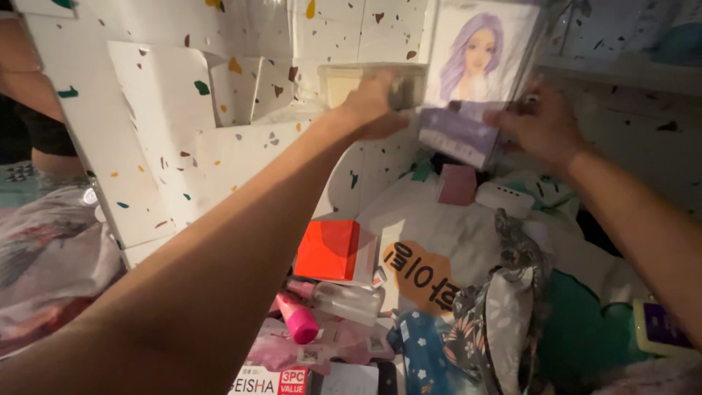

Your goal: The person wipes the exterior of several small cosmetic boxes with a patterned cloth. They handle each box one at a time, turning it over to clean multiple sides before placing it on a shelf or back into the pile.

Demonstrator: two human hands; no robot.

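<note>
My left hand [374,106] reaches far forward and grips a clear plastic box [344,82] with a pale block inside, held up against the speckled white cardboard wall [183,132]. To its right, my right hand [542,126] holds the lower edge of a flat pack [479,66] that shows a drawn figure with long purple hair above a purple band. The two hands are close together at the same height, and the pack stands upright just to the right of the clear box.
Below the hands lies a heap: an orange-red box [329,250], a pink tube [298,319], a small pink box [457,183], a white oblong case [504,199], floral fabric [504,307], a white bag with an orange patch [423,272]. Another person's arm [25,80] shows at far left.
</note>
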